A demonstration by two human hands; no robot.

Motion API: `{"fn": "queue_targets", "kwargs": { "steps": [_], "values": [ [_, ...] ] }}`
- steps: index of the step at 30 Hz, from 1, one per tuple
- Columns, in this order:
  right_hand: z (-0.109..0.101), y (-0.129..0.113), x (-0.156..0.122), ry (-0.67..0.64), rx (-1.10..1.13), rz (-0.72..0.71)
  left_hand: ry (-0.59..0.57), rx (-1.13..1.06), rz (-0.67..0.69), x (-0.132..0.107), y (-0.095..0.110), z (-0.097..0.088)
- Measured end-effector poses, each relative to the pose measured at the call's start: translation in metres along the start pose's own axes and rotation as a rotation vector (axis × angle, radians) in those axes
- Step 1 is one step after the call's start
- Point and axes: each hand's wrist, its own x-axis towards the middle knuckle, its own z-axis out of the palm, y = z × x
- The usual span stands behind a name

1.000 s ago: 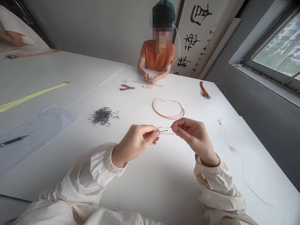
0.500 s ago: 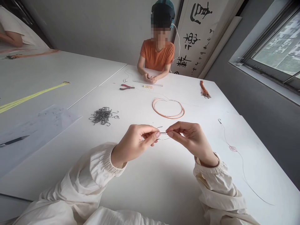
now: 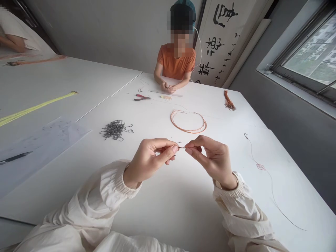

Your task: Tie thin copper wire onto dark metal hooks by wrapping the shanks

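Note:
Over the middle of the white table (image 3: 162, 206), my left hand (image 3: 151, 159) and my right hand (image 3: 210, 155) are both closed in a pinch, fingertips almost touching. Between them runs a short, thin piece of dark wire (image 3: 182, 147); each hand pinches one end. It is too thin to show its shape. Cream sleeves cover both my forearms. A coil of copper-coloured wire (image 3: 188, 121) lies just beyond my hands.
A pile of small dark metal hooks (image 3: 114, 130) lies to the left. Red-handled pliers (image 3: 141, 98), a ruler and beads sit by a person in an orange shirt (image 3: 176, 63) across the table. An orange tassel bundle (image 3: 229, 102) and a thin wire with a hook (image 3: 258, 164) lie on the right.
My right hand has moved left toward my left hand, so the gap between the fingertips has closed and less wire shows between them.

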Motion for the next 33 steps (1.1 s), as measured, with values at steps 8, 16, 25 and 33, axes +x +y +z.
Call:
{"fn": "queue_targets", "kwargs": {
  "steps": [8, 16, 25, 33],
  "values": [
    [0.004, -0.006, -0.002, -0.001, -0.113, -0.07, 0.005, -0.052, -0.002, -0.001, 0.003, 0.0],
    [0.006, -0.01, -0.008, 0.007, -0.195, -0.058, -0.075, 0.003, 0.002, 0.003, 0.003, -0.006],
    [0.007, -0.006, -0.01, -0.038, -0.27, -0.189, -0.292, -0.035, -0.072, 0.01, 0.009, -0.023],
    [0.006, -0.005, -0.009, -0.073, -0.301, -0.237, -0.319, 0.125, -0.043, 0.011, 0.013, -0.023]
  ]
}}
